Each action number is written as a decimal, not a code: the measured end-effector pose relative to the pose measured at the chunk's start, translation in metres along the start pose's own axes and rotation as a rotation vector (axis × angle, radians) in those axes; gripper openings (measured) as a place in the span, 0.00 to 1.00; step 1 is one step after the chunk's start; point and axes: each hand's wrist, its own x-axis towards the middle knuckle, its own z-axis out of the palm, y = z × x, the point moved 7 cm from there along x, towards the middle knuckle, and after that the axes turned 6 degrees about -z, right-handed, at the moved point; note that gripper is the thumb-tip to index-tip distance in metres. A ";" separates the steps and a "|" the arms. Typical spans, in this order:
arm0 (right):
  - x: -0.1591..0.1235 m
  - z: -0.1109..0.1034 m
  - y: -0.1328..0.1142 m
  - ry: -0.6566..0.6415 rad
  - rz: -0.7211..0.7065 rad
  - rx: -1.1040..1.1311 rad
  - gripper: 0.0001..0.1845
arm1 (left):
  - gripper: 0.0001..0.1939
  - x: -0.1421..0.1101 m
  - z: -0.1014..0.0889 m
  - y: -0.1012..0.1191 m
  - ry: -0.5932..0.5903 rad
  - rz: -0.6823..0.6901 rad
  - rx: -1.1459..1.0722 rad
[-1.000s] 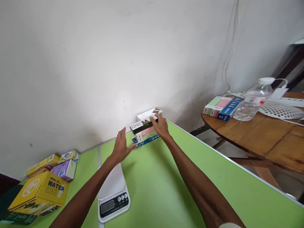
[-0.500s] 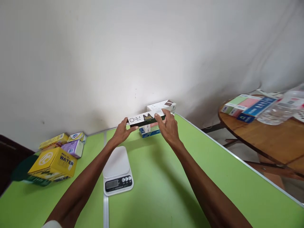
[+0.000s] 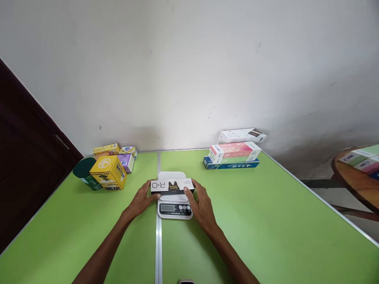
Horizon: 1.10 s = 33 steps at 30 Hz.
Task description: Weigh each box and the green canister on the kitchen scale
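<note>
A long black-and-white box [image 3: 167,185] marked "R&O" and "Bamboo Charcoal" lies crosswise over the plate of a white kitchen scale [image 3: 173,176]. Whether it rests on the plate or is held just above it, I cannot tell. My left hand [image 3: 142,200] grips its left end, thumb along the front edge. At the opposite end my right hand [image 3: 201,203] is closed round the box, its thumb on the front corner. The scale's display [image 3: 167,208] and buttons show in front of the box, and no digits can be made out.
At the left stand a yellow box [image 3: 108,173], a dark green canister [image 3: 84,169], a purple-and-white box [image 3: 126,162] and smaller yellow packs [image 3: 106,150]. Back right, a pink box [image 3: 235,152] lies on a blue box [image 3: 231,164], a white box [image 3: 241,136] behind. A round wooden table [image 3: 352,177] stands right.
Both hands have brought the box from the air near the back boxes down and over the scale. The view has turned left, so more of the dark door shows.
</note>
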 end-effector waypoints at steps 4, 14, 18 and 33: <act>-0.003 -0.014 0.020 0.125 0.157 0.028 0.35 | 0.51 0.000 -0.002 -0.025 0.027 -0.025 -0.142; -0.003 -0.024 0.039 0.173 0.193 -0.037 0.36 | 0.42 0.006 -0.011 -0.064 0.127 -0.048 -0.576; -0.003 -0.023 0.040 0.141 0.173 -0.057 0.35 | 0.43 0.006 -0.009 -0.064 0.155 -0.067 -0.604; -0.032 -0.006 -0.020 0.013 0.319 -0.017 0.46 | 0.58 -0.051 0.055 0.006 0.141 -0.280 -0.407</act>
